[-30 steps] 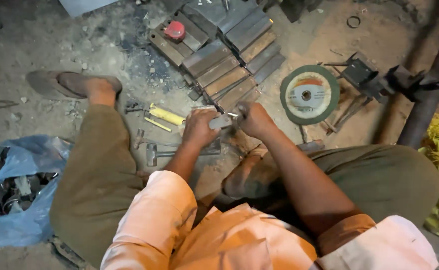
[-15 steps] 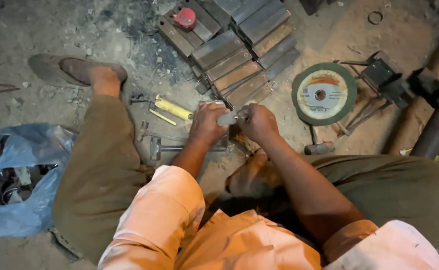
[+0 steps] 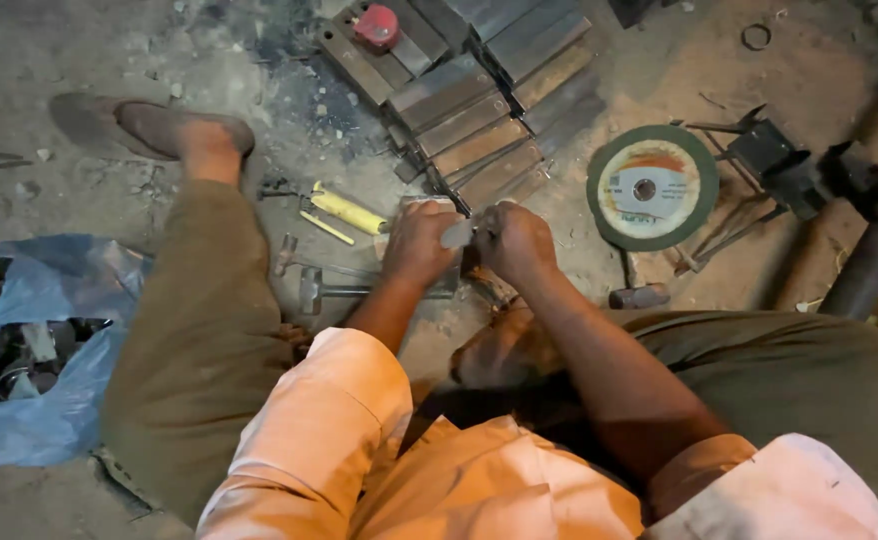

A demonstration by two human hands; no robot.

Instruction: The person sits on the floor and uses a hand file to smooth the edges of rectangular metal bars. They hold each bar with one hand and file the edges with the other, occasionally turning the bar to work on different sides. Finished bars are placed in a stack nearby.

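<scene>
1. Nearest my camera, both forearms reach out from pale orange sleeves (image 3: 319,420) between bent knees in olive trousers (image 3: 199,340), over a dirt floor.
2. My left hand (image 3: 417,245) and right hand (image 3: 515,240) meet at centre, both clenched on a small grey metal piece (image 3: 456,233) pinched between them; it sits level, long axis running left to right, each hand equally close.
3. Just beyond lie a yellow-handled tool (image 3: 347,211) and a hammer (image 3: 314,288).
4. Farther off: stacked metal bars (image 3: 479,120), a green grinding disc (image 3: 651,187), a red tape measure (image 3: 376,25).
</scene>
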